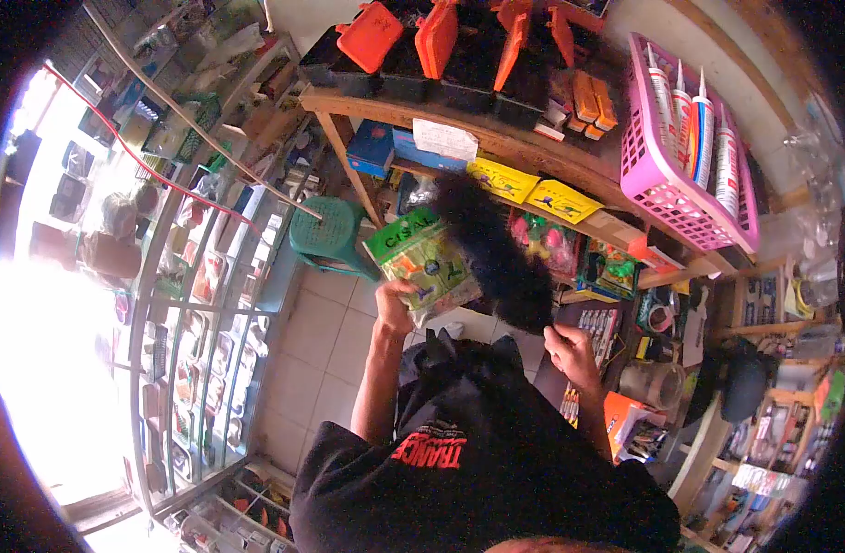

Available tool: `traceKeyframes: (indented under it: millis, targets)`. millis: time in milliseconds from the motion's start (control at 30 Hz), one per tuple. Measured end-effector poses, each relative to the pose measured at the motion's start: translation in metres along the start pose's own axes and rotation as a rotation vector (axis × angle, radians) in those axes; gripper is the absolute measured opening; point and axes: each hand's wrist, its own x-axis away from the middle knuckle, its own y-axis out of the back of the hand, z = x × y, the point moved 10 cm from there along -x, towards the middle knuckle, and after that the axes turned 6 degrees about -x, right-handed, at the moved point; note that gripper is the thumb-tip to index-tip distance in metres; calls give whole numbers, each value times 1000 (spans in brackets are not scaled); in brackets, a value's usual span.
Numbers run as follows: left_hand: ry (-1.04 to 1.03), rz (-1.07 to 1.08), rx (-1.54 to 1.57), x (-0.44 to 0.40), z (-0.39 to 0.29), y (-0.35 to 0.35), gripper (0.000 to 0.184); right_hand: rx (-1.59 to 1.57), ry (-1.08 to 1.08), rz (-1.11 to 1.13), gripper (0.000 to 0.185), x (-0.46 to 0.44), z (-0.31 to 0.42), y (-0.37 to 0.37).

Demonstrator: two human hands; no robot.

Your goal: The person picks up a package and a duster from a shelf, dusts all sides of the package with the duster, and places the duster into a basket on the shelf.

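My left hand point(394, 306) is closed on the lower left edge of a clear plastic packet point(431, 272). The packet has a green printed header and small coloured pieces inside. In my right hand point(573, 354), the fingers are wrapped round the end of a fluffy black feather duster point(501, 253); its handle is hidden in the fist. The duster slants up and left, passing just right of the packet, with its far end near the wooden shelf point(395, 109). Both things are held up in front of my black shirt point(478, 415).
A green plastic stool point(327, 235) stands left of the shelf. Orange-lidded black bins point(372, 37) and a pink basket point(667, 175) of sealant tubes are on top. Yellow packs point(561, 200) lie below. Glass display shelves point(201, 341) line the left; crowded shelving point(777, 415) fills the right.
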Motion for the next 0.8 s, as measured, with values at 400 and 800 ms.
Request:
traceKeyframes:
  millis: [400,800]
  targets:
    - [-634,-480,-786,6,-54,51,42,290,77,220,24,10,-16,-30]
    - [-347,-184,267,-17,-41,19,40,143,79,95,24,-3,-73,-10]
